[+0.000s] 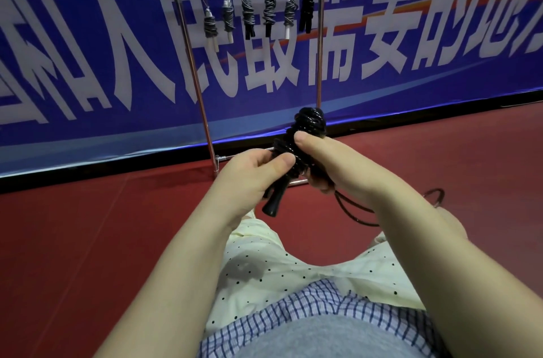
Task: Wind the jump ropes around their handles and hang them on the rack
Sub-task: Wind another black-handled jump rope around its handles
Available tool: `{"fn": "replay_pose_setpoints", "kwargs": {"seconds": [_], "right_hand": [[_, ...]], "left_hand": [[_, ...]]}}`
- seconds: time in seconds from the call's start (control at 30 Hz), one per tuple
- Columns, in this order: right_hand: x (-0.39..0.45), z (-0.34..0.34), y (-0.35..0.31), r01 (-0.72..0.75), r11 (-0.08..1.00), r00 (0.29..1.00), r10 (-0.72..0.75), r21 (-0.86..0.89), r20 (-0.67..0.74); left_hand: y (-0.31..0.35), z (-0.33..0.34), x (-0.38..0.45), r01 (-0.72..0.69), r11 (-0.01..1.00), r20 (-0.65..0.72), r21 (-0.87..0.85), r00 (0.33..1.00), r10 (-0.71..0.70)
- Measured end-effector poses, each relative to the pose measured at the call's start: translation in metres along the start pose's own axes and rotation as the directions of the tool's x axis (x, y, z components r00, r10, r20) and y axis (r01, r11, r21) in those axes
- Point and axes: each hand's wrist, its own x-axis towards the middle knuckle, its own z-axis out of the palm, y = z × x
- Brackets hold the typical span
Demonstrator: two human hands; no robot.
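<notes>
A black jump rope (308,125) is wound in thick coils around its black handles, whose ends stick out below my hands. My left hand (249,175) grips the lower part of the bundle, thumb on the coils. My right hand (323,158) holds the bundle from the right, thumb pressed on the windings. A loose tail of the rope (435,196) trails over the floor to the right. Ahead stands a metal rack (188,43) with several wound ropes (269,12) hanging from the hooks on its top bar.
The red floor mat (88,225) stretches all around. A blue banner (411,34) with large white characters stands right behind the rack. My legs in dotted pale fabric (279,269) lie below my arms.
</notes>
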Motion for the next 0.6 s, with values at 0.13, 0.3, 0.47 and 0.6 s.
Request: {"fn": "replay_pose_setpoints", "kwargs": {"seconds": [0.13, 0.3, 0.47, 0.6], "right_hand": [[0.001, -0.004, 0.003, -0.040, 0.998, 0.999, 0.040, -0.055, 0.007], [0.003, -0.004, 0.005, -0.158, 0.967, 0.987, 0.149, -0.198, -0.059], [0.002, 0.001, 0.006, -0.160, 0.946, 0.970, 0.097, -0.282, -0.225], [0.000, 0.005, 0.007, -0.098, 0.973, 0.971, 0.048, -0.207, -0.234]], "left_hand": [[-0.003, -0.001, 0.001, -0.048, 0.988, -0.064, 0.144, 0.996, 0.058], [-0.011, -0.003, 0.003, -0.013, 0.957, -0.154, 0.291, 0.986, 0.060], [-0.006, -0.001, 0.002, -0.006, 0.931, -0.165, 0.365, 0.984, 0.071], [-0.002, -0.002, 0.002, 0.009, 0.903, -0.191, 0.430, 0.978, 0.082]]}}
